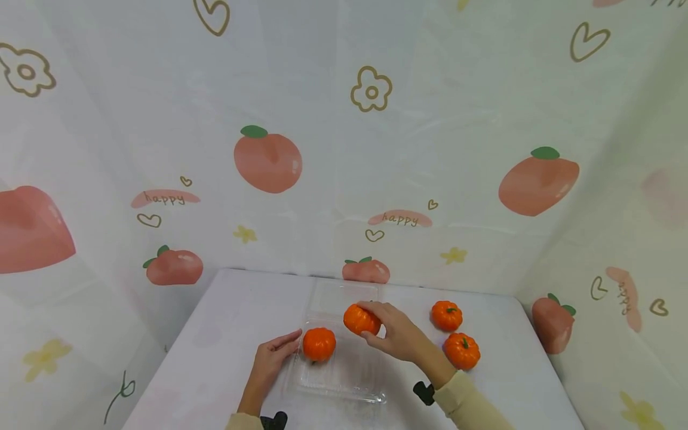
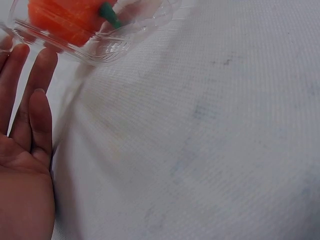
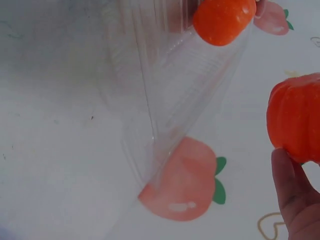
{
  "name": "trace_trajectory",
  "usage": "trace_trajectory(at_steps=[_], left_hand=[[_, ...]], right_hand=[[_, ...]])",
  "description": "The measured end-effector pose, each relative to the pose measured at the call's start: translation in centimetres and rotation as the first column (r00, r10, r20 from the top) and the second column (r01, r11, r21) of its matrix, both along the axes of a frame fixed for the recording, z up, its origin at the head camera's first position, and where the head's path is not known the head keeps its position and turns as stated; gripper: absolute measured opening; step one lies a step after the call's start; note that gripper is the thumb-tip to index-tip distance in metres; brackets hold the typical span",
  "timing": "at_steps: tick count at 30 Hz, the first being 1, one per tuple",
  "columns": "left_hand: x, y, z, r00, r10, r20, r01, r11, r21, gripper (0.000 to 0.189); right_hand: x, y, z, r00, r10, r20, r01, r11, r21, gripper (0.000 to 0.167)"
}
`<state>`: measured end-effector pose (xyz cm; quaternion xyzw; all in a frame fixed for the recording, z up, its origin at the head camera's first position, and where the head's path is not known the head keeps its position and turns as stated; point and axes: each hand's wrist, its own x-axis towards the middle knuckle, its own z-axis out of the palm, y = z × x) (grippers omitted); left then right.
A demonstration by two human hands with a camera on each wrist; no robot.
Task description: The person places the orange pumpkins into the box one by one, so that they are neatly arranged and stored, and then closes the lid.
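Between thumb and fingers my right hand (image 1: 400, 337) holds a small orange pumpkin (image 1: 359, 319) over a clear plastic clamshell box (image 1: 344, 377), whose lid (image 1: 344, 292) lies folded back on the far side. Another orange pumpkin (image 1: 319, 344) sits in the left part of the box, its green stem (image 2: 110, 15) showing in the left wrist view. My left hand (image 1: 271, 361) reaches to the box's left edge, its extended fingertips right at the plastic wall (image 2: 55, 42). In the right wrist view, the held pumpkin (image 3: 295, 117) is apart from the one in the box (image 3: 222, 22).
Two more orange pumpkins, one farther back (image 1: 447, 315) and one nearer (image 1: 461, 351), stand on the white table (image 1: 215, 334) to the right of the box, close to my right forearm. A printed fabric backdrop (image 1: 322, 239) rises behind the table and at both sides.
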<state>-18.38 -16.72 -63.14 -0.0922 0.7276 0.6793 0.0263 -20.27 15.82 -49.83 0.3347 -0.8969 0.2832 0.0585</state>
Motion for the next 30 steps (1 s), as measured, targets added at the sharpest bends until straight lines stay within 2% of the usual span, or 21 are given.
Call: trace_trajectory(at_steps=[7,13,22,30], left_hand=[[0.0,0.1,0.2,1.0,-0.008,0.011,0.008,1.0,-0.001,0.042],[0.0,0.2,0.2,1.0,-0.005,0.016,0.005,1.0,-0.01,0.04],[0.1,0.1,0.1,1.0,-0.003,0.008,0.003,1.0,0.006,0.039],[0.2,0.1,0.3,1.0,-0.005,0.004,0.005,1.0,-0.002,0.039]], right_hand=[[0.5,-1.0,0.1,0.996,0.083,-0.013,-0.083,0.997,0.009,0.055],[1.0,-2.4,-0.1,0.985,0.142,0.098,-0.143,0.99,0.002,0.054],[1.8,-4.5,-1.3,0.961,0.212,0.179,-0.221,0.975,0.029,0.053],[2.3,-5.4,-1.9,0.956,0.251,0.153,-0.263,0.962,0.068,0.048]])
